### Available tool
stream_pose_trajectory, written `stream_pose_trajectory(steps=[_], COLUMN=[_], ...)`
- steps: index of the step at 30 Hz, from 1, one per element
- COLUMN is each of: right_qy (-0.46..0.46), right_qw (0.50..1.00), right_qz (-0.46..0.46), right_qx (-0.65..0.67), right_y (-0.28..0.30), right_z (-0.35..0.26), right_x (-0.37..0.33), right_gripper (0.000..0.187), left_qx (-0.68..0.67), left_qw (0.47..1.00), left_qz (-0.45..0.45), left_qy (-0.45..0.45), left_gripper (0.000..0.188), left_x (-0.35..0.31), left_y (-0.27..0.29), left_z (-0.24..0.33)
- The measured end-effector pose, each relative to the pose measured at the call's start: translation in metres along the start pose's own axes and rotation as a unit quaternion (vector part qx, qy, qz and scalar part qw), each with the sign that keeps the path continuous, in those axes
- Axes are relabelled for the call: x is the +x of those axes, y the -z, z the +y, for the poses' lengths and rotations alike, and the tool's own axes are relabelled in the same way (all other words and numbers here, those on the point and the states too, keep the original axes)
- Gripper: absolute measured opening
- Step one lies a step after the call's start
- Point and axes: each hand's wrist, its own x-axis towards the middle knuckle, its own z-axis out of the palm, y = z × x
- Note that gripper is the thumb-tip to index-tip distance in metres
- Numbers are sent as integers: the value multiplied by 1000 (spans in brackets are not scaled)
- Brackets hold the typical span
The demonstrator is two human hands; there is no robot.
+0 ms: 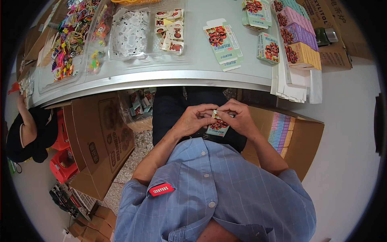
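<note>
Over my lap, a small light-green printed box (218, 126) with red cartoon figures is held between both hands. My left hand (196, 120) is closed on its left edge near the top, thumb on the front. My right hand (238, 117) pinches its upper right part, fingertips meeting the left ones at the top end. The fingers cover that top end, so I cannot tell whether its flap is tucked in. On the table ahead lie flat, unfolded green cartons (221, 43) of the same print.
The table (141, 74) carries a tray of colourful trinkets (70, 44), a tray of white packets (130, 34) and small picture packets (171, 32). Formed boxes (296, 34) stand in rows at right. Open cardboard cartons (94, 137) flank my legs; another person (30, 131) is at far left.
</note>
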Motion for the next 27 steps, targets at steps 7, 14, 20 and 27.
stream_pose_trajectory(steps=[7,14,20,27], right_qy=[85,31,101,-2], right_qw=[988,993,990,995], right_qz=[115,108,99,88], right_qx=[-48,40,-29,47], right_y=[-21,-19,-17,-14], right_z=[7,12,6,11], right_x=[-11,-12,-16,-13], right_gripper=[8,8,9,9], left_qx=[-7,7,-7,-5], left_qw=[1000,1000,1000,1000], left_qz=[12,-1,-6,0], left_qy=[19,11,16,11], left_gripper=[43,41,40,38], left_x=[1,2,-1,3], left_y=[3,3,4,4], left_z=[-7,-7,-10,-12])
